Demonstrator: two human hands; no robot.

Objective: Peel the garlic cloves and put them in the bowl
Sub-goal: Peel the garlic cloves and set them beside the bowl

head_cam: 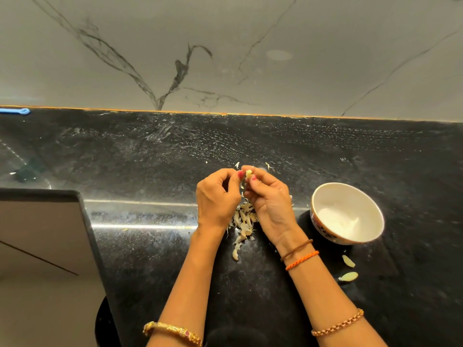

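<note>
- Garlic clove (248, 174) up at the fingertips in the head view, pale and yellowish, held above the black counter (150, 159) and just left of the bowl (347, 214).
- Right hand (269, 196) has it pinched between thumb and fingers; left hand (216, 196) is curled in close, thumb and forefinger nipping at the clove's side, picking at skin by the look of it.
- Below the hands, a heap of papery skins (244, 221) trails toward the near edge, so plenty of peeling looks done.
- Bowl sits to the right of the hands, white inside; glare washes out its bottom, so whether cloves lie in it, I cannot tell.
- Two pale pieces (348, 267) lie on the counter nearer than the bowl; clove or skin, hard to say.
- My read: this clove is near bare, and its drop into the bowl is yet to come.
</note>
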